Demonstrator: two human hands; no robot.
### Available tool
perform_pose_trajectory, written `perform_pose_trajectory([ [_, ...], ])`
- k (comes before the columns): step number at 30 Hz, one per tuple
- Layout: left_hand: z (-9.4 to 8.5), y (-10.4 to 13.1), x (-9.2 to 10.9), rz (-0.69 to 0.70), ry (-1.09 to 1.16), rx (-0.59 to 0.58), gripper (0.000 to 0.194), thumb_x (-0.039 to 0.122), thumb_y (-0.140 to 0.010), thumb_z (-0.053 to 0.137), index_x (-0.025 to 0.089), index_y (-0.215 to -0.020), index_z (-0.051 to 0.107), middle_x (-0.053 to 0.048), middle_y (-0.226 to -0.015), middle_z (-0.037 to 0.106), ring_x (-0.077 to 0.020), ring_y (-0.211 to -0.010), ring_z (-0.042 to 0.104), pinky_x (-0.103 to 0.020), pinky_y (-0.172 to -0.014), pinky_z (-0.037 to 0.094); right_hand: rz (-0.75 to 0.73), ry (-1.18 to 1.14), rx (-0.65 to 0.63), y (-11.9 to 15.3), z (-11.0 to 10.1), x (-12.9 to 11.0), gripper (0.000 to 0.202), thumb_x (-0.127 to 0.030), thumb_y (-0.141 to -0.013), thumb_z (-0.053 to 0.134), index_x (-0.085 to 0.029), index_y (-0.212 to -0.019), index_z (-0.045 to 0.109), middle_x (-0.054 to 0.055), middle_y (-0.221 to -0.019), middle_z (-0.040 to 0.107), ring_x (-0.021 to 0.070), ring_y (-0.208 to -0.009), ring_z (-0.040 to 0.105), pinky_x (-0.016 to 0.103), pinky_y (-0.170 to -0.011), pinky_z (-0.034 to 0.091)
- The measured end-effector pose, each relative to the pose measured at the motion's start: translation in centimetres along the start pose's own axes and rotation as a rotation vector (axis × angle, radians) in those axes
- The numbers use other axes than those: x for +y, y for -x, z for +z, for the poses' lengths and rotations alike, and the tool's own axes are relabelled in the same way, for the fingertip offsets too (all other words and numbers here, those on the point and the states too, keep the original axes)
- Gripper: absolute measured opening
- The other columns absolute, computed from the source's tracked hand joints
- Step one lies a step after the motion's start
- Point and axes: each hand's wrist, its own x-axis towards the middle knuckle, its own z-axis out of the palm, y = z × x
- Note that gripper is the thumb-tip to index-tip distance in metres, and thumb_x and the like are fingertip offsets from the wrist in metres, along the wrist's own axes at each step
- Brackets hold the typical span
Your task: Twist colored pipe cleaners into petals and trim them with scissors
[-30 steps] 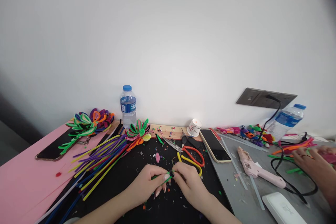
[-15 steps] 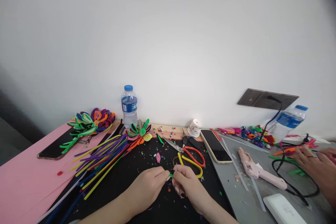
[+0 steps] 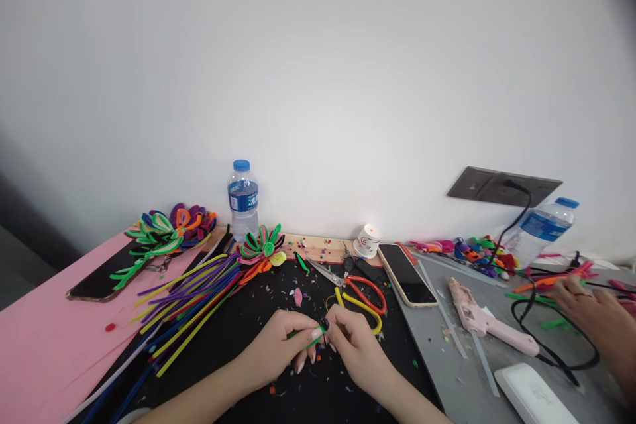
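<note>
My left hand (image 3: 278, 350) is closed around a short piece of green pipe cleaner (image 3: 315, 343), with the thumb on top. The fingers of my right hand (image 3: 356, 352) pinch at its right end, and the fingertips of both hands nearly touch. A small dark bit shows at the pinch; whether it is a nail or a separate piece I cannot make out. Just beyond the hands lie scissors (image 3: 368, 295) with red and yellow handles, a small pink piece (image 3: 298, 297) and a green piece (image 3: 301, 262). Beneath the hands is a black mat (image 3: 233, 351) scattered with scraps.
Pipe cleaners (image 3: 193, 311) lie in a bundle at left, by pipe-cleaner flowers (image 3: 169, 228) and a water bottle (image 3: 243, 202). A paper cup (image 3: 368, 242), a phone (image 3: 407, 276) and a pink glue gun (image 3: 489, 324) with black cord are right. A co-worker's hand (image 3: 586, 308) is far right.
My left hand has shifted its grip, so more of the green pipe cleaner shows along its fingers. Its lower fingers have uncurled slightly. The co-worker's hand has moved a little.
</note>
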Motion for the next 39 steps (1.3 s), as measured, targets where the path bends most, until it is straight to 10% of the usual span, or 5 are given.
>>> perform_pose_trajectory([
  [10, 0.3, -0.1, -0.3, -0.129, 0.356, -0.061, 0.033, 0.04, -0.077, 0.053, 0.01, -0.064, 0.057, 0.001, -0.052, 0.052, -0.0055, -0.041, 0.04, -0.017, -0.043, 0.028, -0.115, 0.11, -0.05, 0.0, -0.6, -0.2, 0.026, -0.022, -0.087, 0.039, -0.018, -0.062, 0.046, -0.003, -0.059, 0.046, 0.0104, -0.056, 0.043, 0.021, -0.054, 0.031],
  [16, -0.5, -0.3, -0.3, -0.012, 0.157, 0.151, 0.033, 0.036, -0.081, 0.047, 0.011, -0.062, 0.057, 0.001, -0.053, 0.052, -0.0062, -0.041, 0.039, -0.019, -0.045, 0.031, -0.026, 0.312, 0.199, -1.1, -3.0, 1.3, 0.012, -0.02, -0.084, 0.038, -0.018, -0.087, 0.05, 0.002, -0.076, 0.054, 0.0155, -0.068, 0.05, 0.025, -0.063, 0.039],
  [22, -1.5, -0.3, 0.1, 0.076, -0.119, 0.374, 0.032, 0.032, -0.083, 0.044, 0.013, -0.06, 0.057, 0.002, -0.055, 0.051, -0.0082, -0.044, 0.044, -0.02, -0.05, 0.035, 0.068, 0.783, 0.236, -1.5, -4.0, 3.7, 0.042, -0.013, -0.064, 0.05, -0.016, -0.105, 0.048, 0.01, -0.101, 0.051, 0.0254, -0.093, 0.048, 0.034, -0.08, 0.038],
  [31, -2.6, -0.1, 0.2, 0.196, -0.372, 0.451, 0.031, 0.027, -0.086, 0.04, 0.015, -0.066, 0.06, 0.001, -0.058, 0.052, -0.0104, -0.051, 0.048, -0.021, -0.054, 0.036, 0.324, 0.889, 0.181, -2.0, -4.6, 4.4, 0.01, -0.019, -0.062, 0.049, -0.018, -0.07, 0.042, 0.005, -0.067, 0.052, 0.019, -0.061, 0.052, 0.025, -0.052, 0.033],
  [39, -3.2, -0.3, 0.1, 0.237, -0.389, 0.535, 0.027, 0.025, -0.085, 0.042, 0.015, -0.069, 0.061, 0.002, -0.055, 0.049, -0.0108, -0.051, 0.048, -0.022, -0.056, 0.038, 0.16, 0.657, 0.276, -2.1, -5.5, 3.2, 0.014, -0.016, -0.067, 0.048, -0.021, -0.069, 0.035, -0.003, -0.061, 0.046, 0.0132, -0.055, 0.043, 0.021, -0.051, 0.03],
])
